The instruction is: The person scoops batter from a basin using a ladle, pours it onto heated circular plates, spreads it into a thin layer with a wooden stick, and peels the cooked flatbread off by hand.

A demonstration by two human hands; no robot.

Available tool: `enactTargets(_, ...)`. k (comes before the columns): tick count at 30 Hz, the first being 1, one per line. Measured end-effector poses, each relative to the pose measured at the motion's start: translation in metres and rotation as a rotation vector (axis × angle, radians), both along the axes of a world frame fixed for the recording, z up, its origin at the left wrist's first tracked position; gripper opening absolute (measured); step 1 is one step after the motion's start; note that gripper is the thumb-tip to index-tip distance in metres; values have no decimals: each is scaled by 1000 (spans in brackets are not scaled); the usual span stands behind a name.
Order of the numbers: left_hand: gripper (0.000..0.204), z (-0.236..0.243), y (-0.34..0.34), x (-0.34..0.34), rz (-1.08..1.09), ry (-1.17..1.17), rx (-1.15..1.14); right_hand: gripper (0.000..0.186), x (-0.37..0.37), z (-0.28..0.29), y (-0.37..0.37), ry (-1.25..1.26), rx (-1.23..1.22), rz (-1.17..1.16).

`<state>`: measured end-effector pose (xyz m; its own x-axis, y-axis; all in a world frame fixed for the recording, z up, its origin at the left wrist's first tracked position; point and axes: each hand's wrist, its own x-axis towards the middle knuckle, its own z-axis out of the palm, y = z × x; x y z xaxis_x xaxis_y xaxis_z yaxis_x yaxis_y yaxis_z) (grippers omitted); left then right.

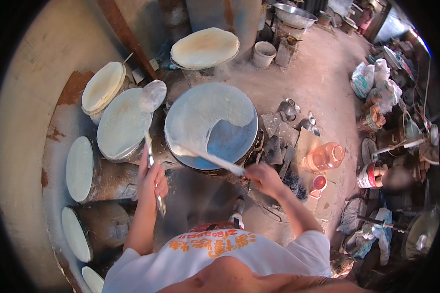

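My left hand (153, 179) is closed around the handle of a metal ladle (152, 94), whose round bowl hangs over a stack of pale flatbreads (121, 124). A long pale spreader (215, 160) is gripped in my right hand (261, 177), its far end in the batter (212, 102) on the large round blue-grey griddle (233, 139). The batter covers the upper and left part of the griddle in a curved band, with bare surface showing at the lower right.
More flatbread stacks (204, 48) stand behind and left (79, 168). At right are metal kettles (289, 111), an orange plastic jug (327, 157), a red cup (319, 184) and piled sacks (362, 80). A bucket (264, 54) and steel basin (295, 18) stand behind, with a person (365, 19) far back.
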<state>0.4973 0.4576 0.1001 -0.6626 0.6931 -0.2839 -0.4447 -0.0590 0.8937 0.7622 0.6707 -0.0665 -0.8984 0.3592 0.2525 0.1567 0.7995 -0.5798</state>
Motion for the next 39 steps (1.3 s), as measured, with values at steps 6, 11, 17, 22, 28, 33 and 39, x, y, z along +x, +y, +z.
enactTargets(6,69,-21,-74,-44,-41,387,227,38,-144,14,-156,266,-1302,-396)
enactTargets(11,71,-21,-127,-73,-152,430,417,30,-348,-99,-185,559,-1258,-503)
enactTargets(17,73,-12,-185,-120,-132,444,430,29,-290,-79,-280,724,-1583,-670)
enactTargets(22,73,-17,-182,-128,-194,394,412,26,-233,-58,-294,872,-1561,-849)
enactTargets(28,74,-22,-185,-126,-200,408,348,18,-222,-41,-246,1043,-1306,-998)
enactTargets(33,73,-21,-184,-121,-184,423,303,28,-225,-48,-305,597,-1547,-714)
enactTargets(39,72,-30,-157,-106,-244,436,304,37,-113,-43,-267,616,-1507,-905)
